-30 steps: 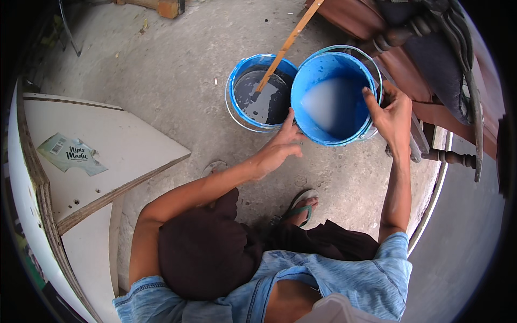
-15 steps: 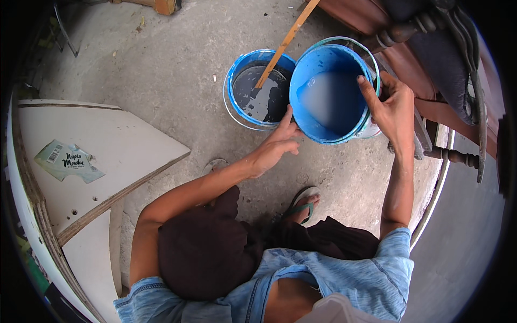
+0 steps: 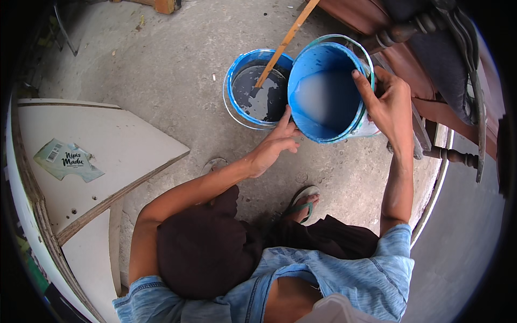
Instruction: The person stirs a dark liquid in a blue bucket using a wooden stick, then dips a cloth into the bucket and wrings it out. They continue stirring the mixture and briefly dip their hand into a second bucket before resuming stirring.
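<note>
In my right hand (image 3: 391, 105) is a blue bucket (image 3: 319, 58), gripped at its right rim with the thumb over the edge. Cloudy whitish liquid (image 3: 318, 96) lies inside it, and the bucket leans toward the left. Beside it on the floor stands a second blue bucket (image 3: 231, 81) with dark grey, patchy liquid (image 3: 269, 105). A flat wooden stick (image 3: 288, 39) slants out of that one. My left hand (image 3: 270, 149) is open by the two buckets, its index finger pointing up between them. Whether its fingertips touch the held bucket, I cannot tell.
A white board structure (image 3: 118, 140) with a torn label stands at the left. Dark turned-wood furniture (image 3: 458, 157) with reddish-brown upholstery (image 3: 414, 72) crowds the right. My sandalled foot (image 3: 303, 207) rests on the concrete floor (image 3: 161, 70).
The held bucket has shifted slightly left and its liquid has spread toward the left side of the bucket. My right hand moved with it; my left hand has barely moved.
</note>
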A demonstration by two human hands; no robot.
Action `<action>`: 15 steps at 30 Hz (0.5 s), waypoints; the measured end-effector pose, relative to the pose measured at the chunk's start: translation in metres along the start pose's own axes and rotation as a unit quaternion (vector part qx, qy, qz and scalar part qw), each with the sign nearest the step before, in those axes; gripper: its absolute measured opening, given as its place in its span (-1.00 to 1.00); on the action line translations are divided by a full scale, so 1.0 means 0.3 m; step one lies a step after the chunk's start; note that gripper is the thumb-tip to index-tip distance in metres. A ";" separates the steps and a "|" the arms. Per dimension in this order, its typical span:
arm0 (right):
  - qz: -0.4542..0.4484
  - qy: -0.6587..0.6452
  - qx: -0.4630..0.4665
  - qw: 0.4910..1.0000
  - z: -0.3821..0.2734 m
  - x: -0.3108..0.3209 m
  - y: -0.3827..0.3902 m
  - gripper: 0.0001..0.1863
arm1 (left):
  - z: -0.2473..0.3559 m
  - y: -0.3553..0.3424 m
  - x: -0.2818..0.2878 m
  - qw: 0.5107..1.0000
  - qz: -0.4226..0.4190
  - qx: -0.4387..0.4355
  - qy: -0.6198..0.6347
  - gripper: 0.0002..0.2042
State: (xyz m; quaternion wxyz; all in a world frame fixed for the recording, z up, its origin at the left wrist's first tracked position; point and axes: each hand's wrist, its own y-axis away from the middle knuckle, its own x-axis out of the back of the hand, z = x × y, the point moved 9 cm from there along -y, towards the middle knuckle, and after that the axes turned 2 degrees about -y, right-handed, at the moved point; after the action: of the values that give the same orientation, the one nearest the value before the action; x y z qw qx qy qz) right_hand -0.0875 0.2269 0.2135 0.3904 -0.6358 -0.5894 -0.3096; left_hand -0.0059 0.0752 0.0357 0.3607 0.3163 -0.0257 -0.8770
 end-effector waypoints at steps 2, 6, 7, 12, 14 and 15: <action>0.002 0.000 0.007 1.000 0.002 -0.001 -0.005 -0.60 | 0.005 0.003 -0.003 1.000 0.003 -0.004 0.005 -0.04; -0.004 0.000 0.008 1.000 0.009 0.001 -0.015 -0.58 | 0.007 0.004 -0.010 1.000 0.007 -0.012 0.019 -0.06; -0.005 0.007 0.005 1.000 0.010 0.000 -0.017 -0.58 | 0.005 0.002 -0.008 1.000 0.007 -0.012 0.021 -0.06; -0.007 0.004 0.006 1.000 -0.019 -0.013 -0.029 -0.59 | -0.005 -0.002 0.003 0.999 0.006 -0.013 0.029 -0.07; -0.005 0.018 0.015 1.000 -0.029 -0.016 -0.036 -0.60 | 0.006 0.002 0.000 1.000 0.004 -0.011 0.027 -0.07; -0.003 0.024 0.019 1.000 -0.034 -0.017 -0.038 -0.61 | 0.007 0.002 -0.001 1.000 0.007 -0.007 0.028 -0.07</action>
State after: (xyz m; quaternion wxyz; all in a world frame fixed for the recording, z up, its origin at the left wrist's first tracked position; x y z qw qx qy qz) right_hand -0.0988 0.2156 0.2159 0.4157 -0.6188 -0.5875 -0.3147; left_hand -0.0066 0.0744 0.0379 0.3697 0.3381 -0.0114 -0.8653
